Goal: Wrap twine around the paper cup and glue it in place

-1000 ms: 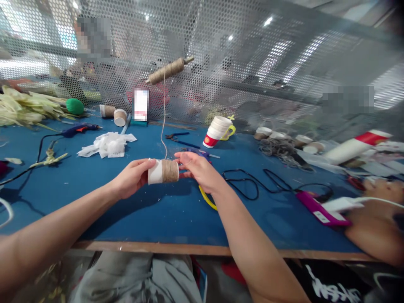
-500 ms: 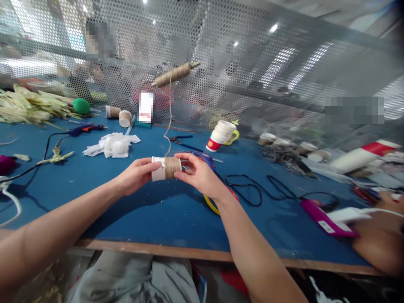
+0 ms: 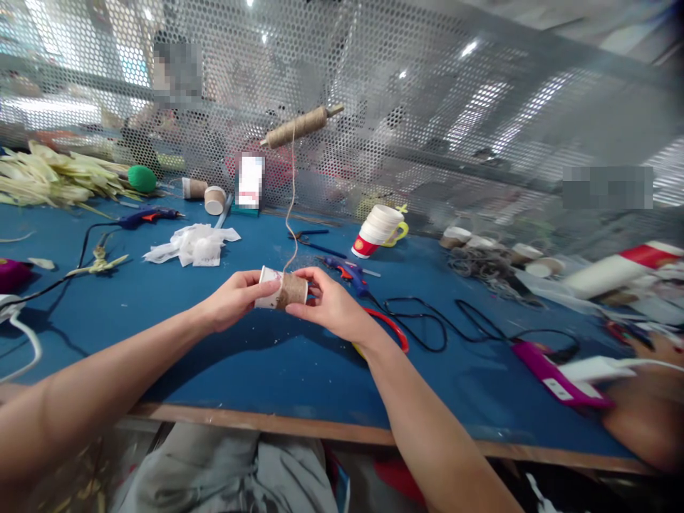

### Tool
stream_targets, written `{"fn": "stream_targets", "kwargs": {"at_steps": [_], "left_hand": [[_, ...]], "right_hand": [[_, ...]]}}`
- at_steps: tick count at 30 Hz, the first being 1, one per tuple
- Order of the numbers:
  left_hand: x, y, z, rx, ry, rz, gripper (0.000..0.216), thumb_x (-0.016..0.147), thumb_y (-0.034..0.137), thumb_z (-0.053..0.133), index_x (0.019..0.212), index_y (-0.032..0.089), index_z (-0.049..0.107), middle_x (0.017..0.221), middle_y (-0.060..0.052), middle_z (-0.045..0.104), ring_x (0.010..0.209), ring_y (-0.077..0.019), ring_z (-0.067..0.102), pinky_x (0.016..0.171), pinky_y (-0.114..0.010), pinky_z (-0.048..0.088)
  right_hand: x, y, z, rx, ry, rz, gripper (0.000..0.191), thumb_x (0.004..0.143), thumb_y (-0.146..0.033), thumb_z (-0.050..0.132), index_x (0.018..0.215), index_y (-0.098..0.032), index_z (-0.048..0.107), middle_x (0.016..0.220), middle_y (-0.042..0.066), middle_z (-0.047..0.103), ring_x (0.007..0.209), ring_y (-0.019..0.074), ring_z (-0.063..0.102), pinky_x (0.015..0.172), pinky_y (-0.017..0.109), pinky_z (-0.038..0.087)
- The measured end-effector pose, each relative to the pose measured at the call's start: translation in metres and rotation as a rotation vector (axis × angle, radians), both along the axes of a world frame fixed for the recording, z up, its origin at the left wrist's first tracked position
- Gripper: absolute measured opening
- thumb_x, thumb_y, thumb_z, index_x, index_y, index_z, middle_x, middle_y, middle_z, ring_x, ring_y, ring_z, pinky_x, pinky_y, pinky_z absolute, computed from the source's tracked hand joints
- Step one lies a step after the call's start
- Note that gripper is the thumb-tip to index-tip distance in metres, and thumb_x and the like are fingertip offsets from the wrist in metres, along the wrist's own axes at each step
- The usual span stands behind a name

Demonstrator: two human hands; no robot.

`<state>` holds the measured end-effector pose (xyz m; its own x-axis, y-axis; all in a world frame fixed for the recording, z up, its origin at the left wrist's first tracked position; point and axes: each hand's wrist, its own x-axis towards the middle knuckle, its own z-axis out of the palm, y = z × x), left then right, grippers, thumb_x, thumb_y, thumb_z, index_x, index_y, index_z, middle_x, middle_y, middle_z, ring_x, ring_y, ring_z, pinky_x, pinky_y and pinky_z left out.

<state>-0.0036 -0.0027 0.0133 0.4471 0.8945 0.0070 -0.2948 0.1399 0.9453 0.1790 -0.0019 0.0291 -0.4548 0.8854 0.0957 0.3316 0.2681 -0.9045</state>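
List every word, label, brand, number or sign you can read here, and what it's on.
No text is readable.
Held cup: small marks, too blurred.
Stacked cups: round yellowish emblem on red, too small.
Crumpled white sheet: faint print, illegible.
Lit screen: blurred.

Craft workshop, by the kit on the blue tabletop [image 3: 310,367]. Relative to the cup stack [image 3: 375,228]: glue gun [image 3: 353,273] in front, pliers [image 3: 331,251] left, power strip [image 3: 539,365] front-right, twine roll [image 3: 297,128] upper left, perforated screen [image 3: 427,107] behind.
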Motion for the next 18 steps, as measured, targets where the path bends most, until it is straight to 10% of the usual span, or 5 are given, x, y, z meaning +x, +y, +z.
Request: {"fn": "stream_targets", "kwargs": {"at_steps": [18], "left_hand": [[0.007, -0.009, -0.001, 0.155, 0.291, -0.147, 0.028, 0.068, 0.035, 0.057, 0.075, 0.008, 0.059, 0.064, 0.000, 0.055, 0.058, -0.0092, 0.045, 0.060, -0.022, 0.035]], "right_hand": [[-0.012, 0.007, -0.002, -0.112, 0.209, -0.129, 0.023, 0.067, -0.034, 0.060, 0.078, -0.014, 0.061, 0.078, 0.004, 0.063, 0.073, 0.0126, 0.056, 0.074, 0.029, 0.042]]}}
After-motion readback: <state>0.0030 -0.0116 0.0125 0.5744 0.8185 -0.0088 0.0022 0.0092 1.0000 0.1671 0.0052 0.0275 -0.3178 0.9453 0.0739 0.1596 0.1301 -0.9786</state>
